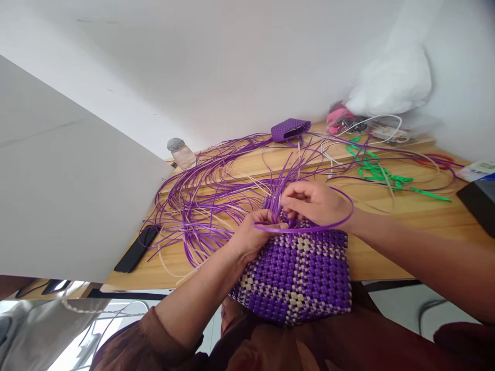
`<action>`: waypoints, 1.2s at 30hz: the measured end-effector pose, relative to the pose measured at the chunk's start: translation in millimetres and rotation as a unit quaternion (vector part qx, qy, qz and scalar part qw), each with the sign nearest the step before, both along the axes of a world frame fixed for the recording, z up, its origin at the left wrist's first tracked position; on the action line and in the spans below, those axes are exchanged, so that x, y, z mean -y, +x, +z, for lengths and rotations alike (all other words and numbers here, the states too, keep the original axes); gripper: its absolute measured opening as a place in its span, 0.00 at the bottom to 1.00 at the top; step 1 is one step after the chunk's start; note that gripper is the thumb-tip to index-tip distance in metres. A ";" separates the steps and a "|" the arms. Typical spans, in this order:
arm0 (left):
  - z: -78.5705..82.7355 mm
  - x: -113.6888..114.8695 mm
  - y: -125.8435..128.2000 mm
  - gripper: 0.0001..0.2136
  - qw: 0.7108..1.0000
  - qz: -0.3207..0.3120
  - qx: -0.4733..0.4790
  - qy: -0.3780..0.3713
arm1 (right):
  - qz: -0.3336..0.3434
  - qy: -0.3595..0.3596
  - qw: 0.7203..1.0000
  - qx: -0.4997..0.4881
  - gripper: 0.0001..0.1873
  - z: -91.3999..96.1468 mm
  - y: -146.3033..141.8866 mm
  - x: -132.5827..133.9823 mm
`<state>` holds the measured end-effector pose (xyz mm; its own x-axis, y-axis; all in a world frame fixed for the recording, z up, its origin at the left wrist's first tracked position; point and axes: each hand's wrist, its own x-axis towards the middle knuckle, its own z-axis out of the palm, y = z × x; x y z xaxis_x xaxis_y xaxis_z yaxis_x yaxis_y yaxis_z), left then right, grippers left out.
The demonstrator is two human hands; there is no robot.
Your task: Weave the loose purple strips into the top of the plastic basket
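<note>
A woven basket (320, 273) of purple and cream plastic strips leans against my body at the table's front edge. At its upper rim my left hand (255, 232) is closed, thumb and fingers pinching purple strips. My right hand (313, 201) bends its fingers together beside the same upright strips (275, 203); what lies between its fingertips is partly hidden. One purple strip (309, 229) loops in front of both hands and round my right wrist. Long loose purple and cream strips (201, 211) fan out from the basket over the table to the left.
A small purple woven piece (290, 129) lies at the back by the wall. Green strips (381, 170), a white cable (398, 121) and plastic bags (390, 82) are at the right. A grey-lidded jar (181, 153) and a black phone-like slab (137, 250) are on the left.
</note>
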<state>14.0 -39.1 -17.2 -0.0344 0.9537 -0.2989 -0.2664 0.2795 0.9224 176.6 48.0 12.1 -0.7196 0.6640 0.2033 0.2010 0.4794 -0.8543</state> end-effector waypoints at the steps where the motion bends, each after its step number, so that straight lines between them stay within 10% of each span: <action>1: -1.1 0.4 -1.0 0.16 1.000 0.007 -0.005 -0.002 | -0.028 0.044 0.999 -0.014 0.11 -3.6 8.0 5.8; 6: -3.0 0.4 -0.8 0.18 1.000 0.010 -0.028 0.006 | -0.056 0.324 0.944 -0.018 0.07 -26.1 32.0 47.7; 12: -1.2 2.9 2.0 0.18 0.999 -0.003 -0.037 0.018 | -0.113 0.406 0.907 0.007 0.04 -39.6 16.6 64.9; 29: -16.8 6.7 -2.6 0.13 0.976 0.033 -0.187 0.105 | -0.048 0.137 0.989 -0.004 0.06 -41.7 30.5 89.5; 36: -8.0 8.5 -7.8 0.13 0.973 -0.061 -0.203 0.097 | -0.063 0.009 0.998 0.029 0.10 -35.6 39.2 91.3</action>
